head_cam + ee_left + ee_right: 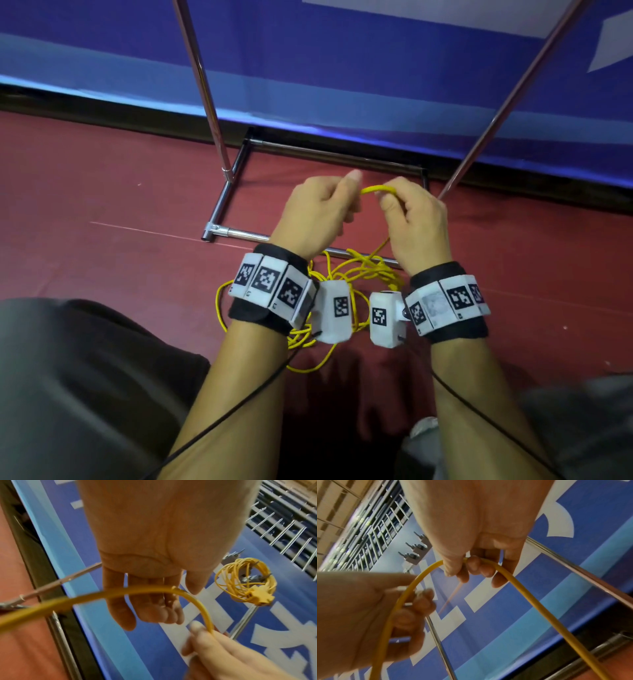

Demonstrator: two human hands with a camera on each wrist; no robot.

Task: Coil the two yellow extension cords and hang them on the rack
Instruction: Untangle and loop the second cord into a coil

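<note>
A loose yellow cord [363, 274] lies tangled on the red floor under my wrists. One strand rises into a short arch [376, 188] between my hands. My left hand [346, 195] grips one side of the arch with curled fingers, thumb up. My right hand [394, 202] pinches the other side; its fingers [476, 566] curl over the cord [522, 588]. The second yellow cord [245, 582] hangs coiled on a rack hook, its socket end dangling. The rack's uprights [205, 92] stand just beyond my hands.
The rack's chrome base bars [239, 234] lie on the floor in front of the tangle. More hooks [412, 555] stick out higher on the rack. A blue banner wall [342, 68] stands behind. My grey-clad knees [68, 377] flank the cord pile.
</note>
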